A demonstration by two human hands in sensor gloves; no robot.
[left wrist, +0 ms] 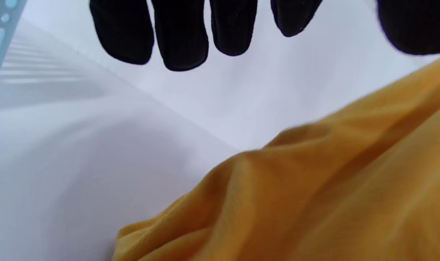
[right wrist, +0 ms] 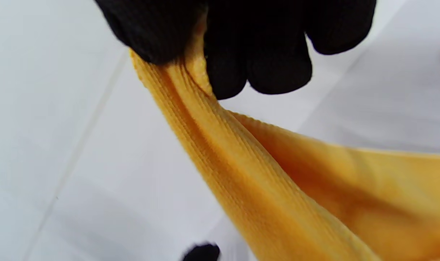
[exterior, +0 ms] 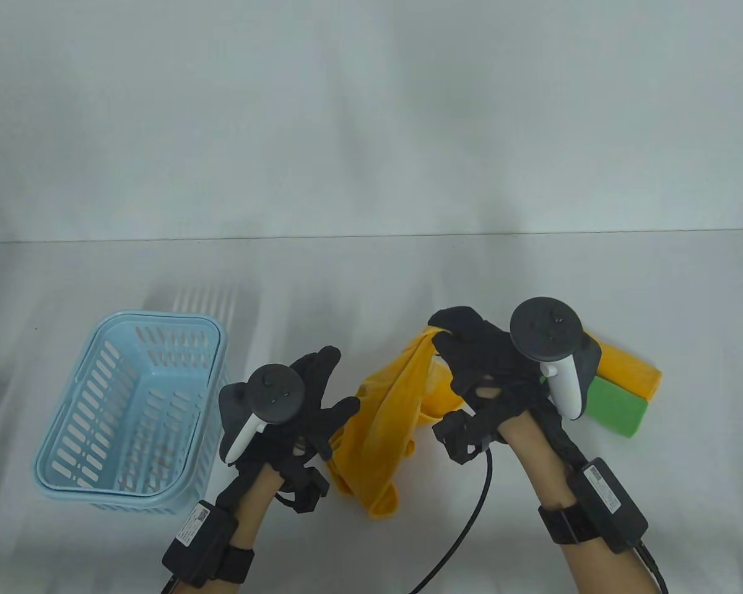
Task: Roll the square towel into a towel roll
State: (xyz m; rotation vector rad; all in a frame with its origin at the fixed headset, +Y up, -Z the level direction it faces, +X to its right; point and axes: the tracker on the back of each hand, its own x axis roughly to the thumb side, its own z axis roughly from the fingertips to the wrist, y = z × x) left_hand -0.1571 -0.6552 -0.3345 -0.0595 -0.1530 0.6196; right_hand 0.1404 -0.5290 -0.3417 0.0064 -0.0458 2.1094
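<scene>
A yellow square towel (exterior: 384,427) hangs crumpled between my hands above the white table. My right hand (exterior: 455,334) pinches one corner of it and holds it up; the right wrist view shows the fingers (right wrist: 263,65) closed on the ribbed yellow cloth (right wrist: 248,174). My left hand (exterior: 328,396) is spread open beside the towel's lower left part, its fingers (left wrist: 180,40) apart from the cloth (left wrist: 332,188) in the left wrist view. The towel's lower end (exterior: 381,504) droops toward the table.
A light blue slotted plastic basket (exterior: 68,433) stands at the left. A folded yellow towel (exterior: 631,371) and a folded green towel (exterior: 619,411) lie to the right, partly behind my right hand. A black cable (exterior: 464,532) runs from my right wrist.
</scene>
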